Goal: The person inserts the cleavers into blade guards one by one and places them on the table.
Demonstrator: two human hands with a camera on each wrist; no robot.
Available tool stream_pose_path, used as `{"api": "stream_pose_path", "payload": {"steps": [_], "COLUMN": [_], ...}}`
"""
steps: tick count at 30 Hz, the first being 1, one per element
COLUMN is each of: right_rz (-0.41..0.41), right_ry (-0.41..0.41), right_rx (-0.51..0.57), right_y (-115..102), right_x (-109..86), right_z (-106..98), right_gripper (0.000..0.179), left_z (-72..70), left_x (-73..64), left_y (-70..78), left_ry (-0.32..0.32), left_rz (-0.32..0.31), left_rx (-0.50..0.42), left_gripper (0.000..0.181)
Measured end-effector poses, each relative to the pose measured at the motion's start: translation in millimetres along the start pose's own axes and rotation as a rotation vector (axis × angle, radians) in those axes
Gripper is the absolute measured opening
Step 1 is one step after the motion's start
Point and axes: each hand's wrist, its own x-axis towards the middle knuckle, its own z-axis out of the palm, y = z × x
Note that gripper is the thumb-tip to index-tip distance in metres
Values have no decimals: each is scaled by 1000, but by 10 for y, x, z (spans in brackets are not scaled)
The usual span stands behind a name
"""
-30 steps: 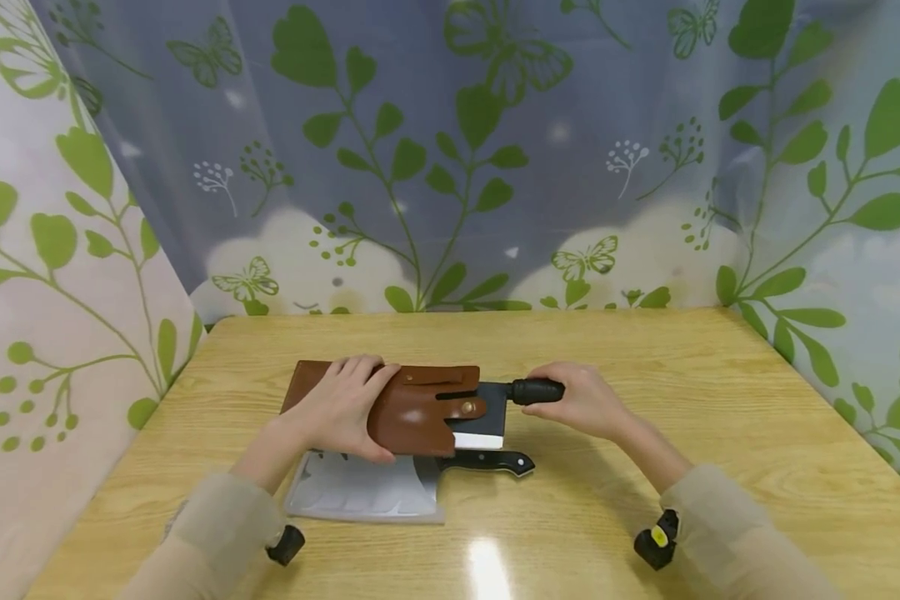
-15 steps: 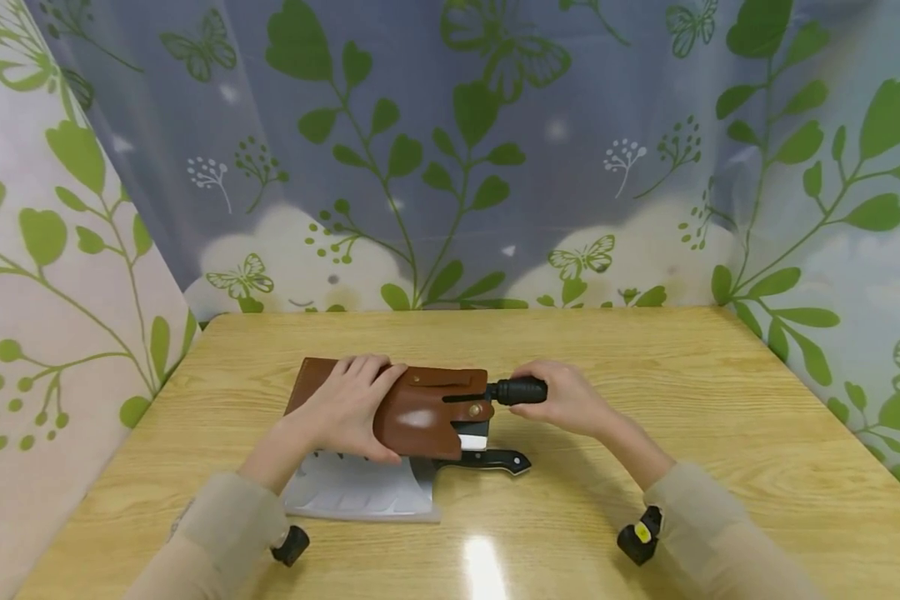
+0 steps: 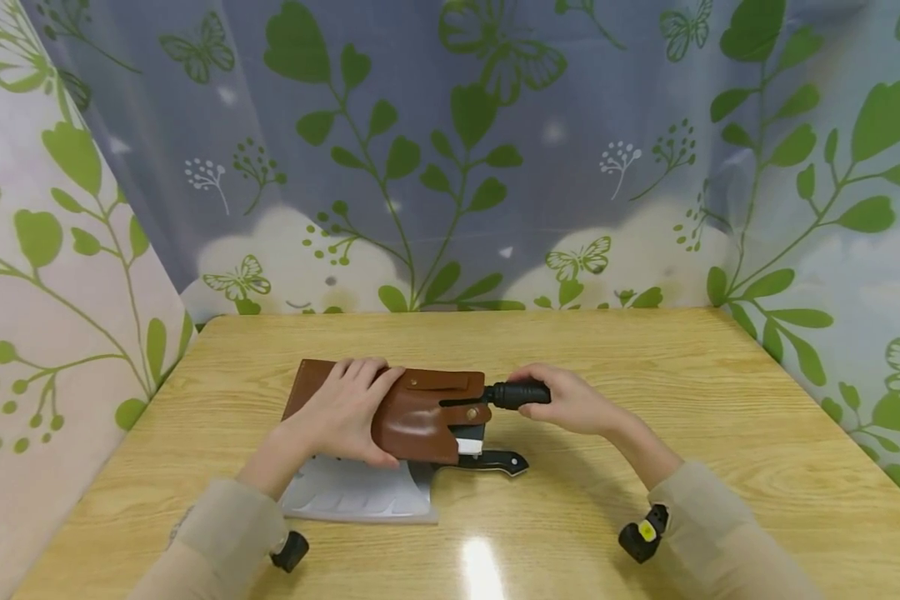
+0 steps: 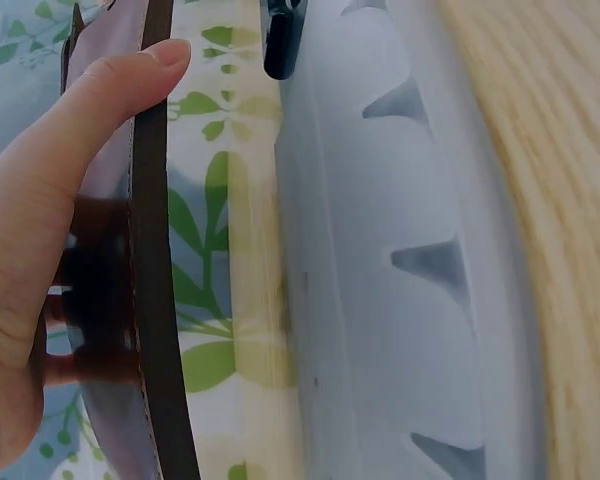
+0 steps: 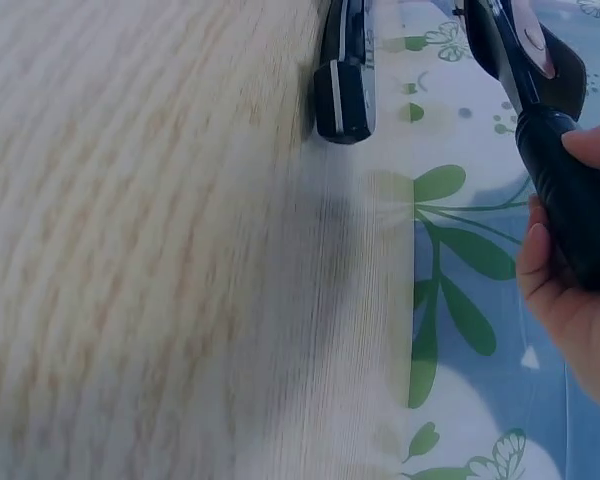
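My left hand (image 3: 348, 408) grips a brown leather sheath (image 3: 420, 425) across its width, with the thumb along the near edge. In the left wrist view the thumb lies on the sheath's dark edge (image 4: 155, 250), which is raised off the table. A cleaver sits in the sheath; only a small corner of its blade (image 3: 468, 439) shows past the mouth. My right hand (image 3: 573, 402) holds its black handle (image 3: 521, 393), fingers and thumb round it in the right wrist view. Below the sheath lies a second cleaver, its broad pale blade (image 3: 363, 493) partly covered and its riveted black handle (image 3: 498, 461) pointing right.
The wooden table (image 3: 645, 350) carries everything. Patterned curtains (image 3: 420, 167) with green leaves and butterflies stand behind it and at both sides. A bright light reflection lies on the near middle of the tabletop.
The held cleaver has slid left, deeper into the sheath, with my right hand following. Much less blade shows than a second ago. My left hand has stayed on the sheath.
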Motion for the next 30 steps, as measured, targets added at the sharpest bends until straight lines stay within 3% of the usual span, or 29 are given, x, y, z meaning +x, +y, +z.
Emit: {"api": "stream_pose_path", "payload": {"steps": [15, 30], "right_rz": [-6, 60], "right_ry": [-1, 13], "right_rx": [6, 102], "right_y": [-77, -83], "right_x": [134, 121], "right_z": [102, 65], "right_gripper": [41, 35], "left_z": [26, 5], "left_x": [45, 16], "left_y": [51, 32], "left_ry": [57, 81], "left_rz": [48, 14], "left_rx": [48, 49], "left_gripper": [115, 112]}}
